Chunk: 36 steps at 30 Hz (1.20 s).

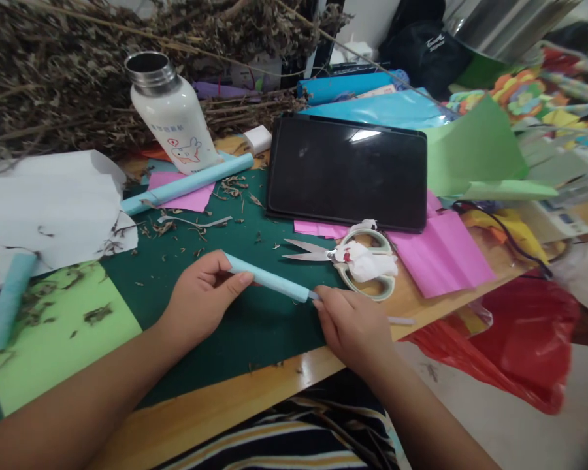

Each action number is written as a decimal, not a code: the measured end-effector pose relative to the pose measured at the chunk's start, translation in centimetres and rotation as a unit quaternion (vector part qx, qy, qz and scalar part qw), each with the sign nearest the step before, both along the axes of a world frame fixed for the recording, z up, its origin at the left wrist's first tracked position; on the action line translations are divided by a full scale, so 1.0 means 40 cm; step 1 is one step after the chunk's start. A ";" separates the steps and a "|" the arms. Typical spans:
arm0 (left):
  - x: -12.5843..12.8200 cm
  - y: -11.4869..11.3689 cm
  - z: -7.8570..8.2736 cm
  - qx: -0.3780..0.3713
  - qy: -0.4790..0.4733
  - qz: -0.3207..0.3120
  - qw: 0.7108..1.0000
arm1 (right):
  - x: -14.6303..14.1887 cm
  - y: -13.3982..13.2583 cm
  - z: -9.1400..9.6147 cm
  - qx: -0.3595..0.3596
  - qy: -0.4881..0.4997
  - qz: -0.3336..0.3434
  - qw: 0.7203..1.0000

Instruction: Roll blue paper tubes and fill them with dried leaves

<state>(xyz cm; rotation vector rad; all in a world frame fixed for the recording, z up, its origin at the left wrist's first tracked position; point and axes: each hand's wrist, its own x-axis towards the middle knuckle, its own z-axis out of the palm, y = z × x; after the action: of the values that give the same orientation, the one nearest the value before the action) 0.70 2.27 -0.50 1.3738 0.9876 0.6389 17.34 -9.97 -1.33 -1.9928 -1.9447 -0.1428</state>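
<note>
A light blue paper roll [274, 279] is held slantwise above the green mat [210, 359]. My left hand [200, 294] pinches its left end between thumb and fingers. At the roll's right end, my right hand [350, 326] is closed on a narrow pale strip [314, 296] that meets the roll's opening. Most of that strip is hidden in my fingers. Behind my right hand, scissors [313, 250] lie with blades apart and a crumpled white tissue [367, 260] on their handles. Another white strip [402, 320] shows beyond my right hand; I cannot tell whether the two are joined.
A black tablet [347, 173] lies behind the scissors. An uncapped white bottle [176, 117] stands at back left, near a longer blue paper roll [191, 183]. Pink paper [443, 251] and green paper [475, 150] lie right. Dried plants [68, 72] fill the back left.
</note>
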 end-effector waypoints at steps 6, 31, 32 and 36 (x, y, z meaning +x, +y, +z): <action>0.005 -0.014 0.019 0.067 0.092 -0.028 0.993 | -0.004 0.002 0.001 0.006 -0.017 -0.011 1.000; -0.004 0.001 0.013 -0.040 0.003 -0.015 0.999 | 0.004 0.005 0.007 -0.064 -0.008 0.035 0.997; -0.004 0.004 0.011 -0.046 -0.011 -0.002 0.999 | 0.004 0.005 0.007 -0.061 -0.006 0.033 0.998; 0.000 0.009 0.011 -0.051 -0.016 0.009 0.999 | 0.004 0.006 0.006 -0.066 0.001 0.032 0.997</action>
<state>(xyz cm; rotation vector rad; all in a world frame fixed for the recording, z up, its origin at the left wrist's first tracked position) 0.69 2.64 -0.05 1.2634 0.9943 0.6143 17.51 -9.74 -1.11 -2.0059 -2.0632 0.0036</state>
